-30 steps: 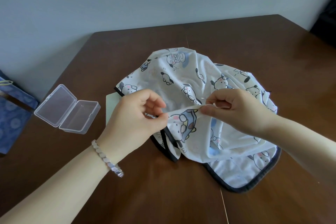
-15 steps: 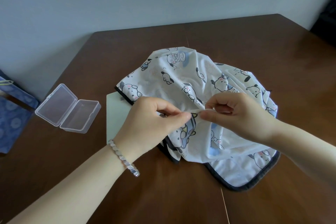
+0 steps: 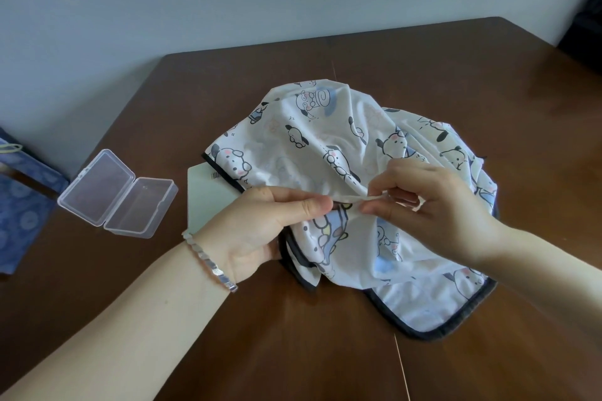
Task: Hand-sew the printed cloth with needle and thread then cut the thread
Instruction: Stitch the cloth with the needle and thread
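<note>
Seemingly mid-stitch, a person's left hand (image 3: 260, 225) and right hand (image 3: 433, 212) each pinch a raised fold of the printed cloth (image 3: 312, 140), which lies bunched at the centre of the table (image 3: 423, 55). The needle and thread are too fine to make out between the hands. An open plastic case (image 3: 117, 192) sits at the cloth's nine o'clock. The next move, by this pose, calls for the right hand to draw the needle through while the left holds the fold taut.

both hands (image 3: 270, 225) pinching cloth (image 3: 325, 146) fold
</note>
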